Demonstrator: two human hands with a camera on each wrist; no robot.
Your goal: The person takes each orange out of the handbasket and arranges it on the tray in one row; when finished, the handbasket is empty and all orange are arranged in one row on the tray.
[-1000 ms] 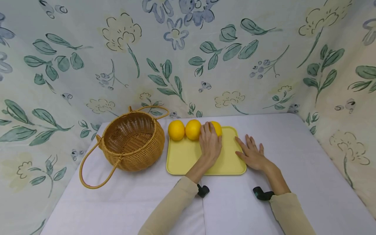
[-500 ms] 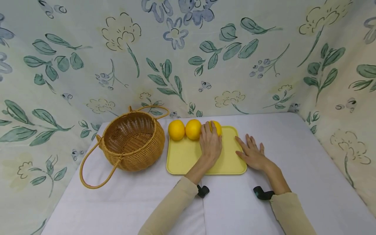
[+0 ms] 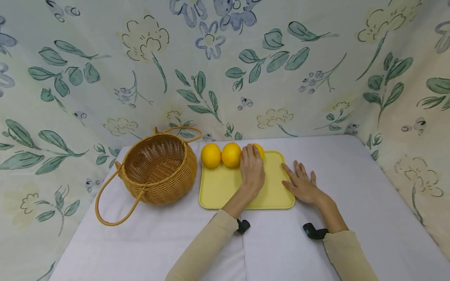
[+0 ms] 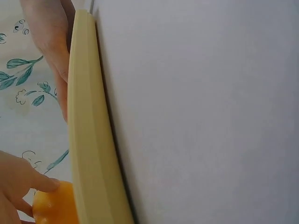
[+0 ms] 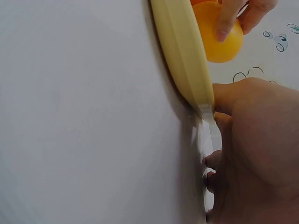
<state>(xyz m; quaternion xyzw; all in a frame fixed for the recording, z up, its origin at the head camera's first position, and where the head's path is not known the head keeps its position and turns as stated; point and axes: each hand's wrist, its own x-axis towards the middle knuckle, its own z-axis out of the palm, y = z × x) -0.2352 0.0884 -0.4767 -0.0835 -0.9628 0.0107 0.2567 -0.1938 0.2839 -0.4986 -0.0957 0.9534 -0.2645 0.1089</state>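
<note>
Three oranges line the far edge of a yellow tray [image 3: 219,191]. They are a left orange [image 3: 211,155], a middle orange [image 3: 231,155] and a right orange [image 3: 261,151], which is partly covered. My left hand [image 3: 252,168] holds the right orange from above, its fingers bent over the top. In the right wrist view, fingers and thumb of that hand grip the orange [image 5: 212,44]. My right hand [image 3: 302,184] lies with spread, straight fingers at the tray's right edge, thumb and index finger touching the rim.
A brown wicker basket [image 3: 168,191] with two handles stands left of the tray, its opening tipped toward me. White cloth [image 3: 151,246] covers the table. A floral curtain [image 3: 211,97] hangs directly behind and along the sides.
The left hand and the right orange have shifted very slightly left. The right hand, tray and basket look unmoved.
</note>
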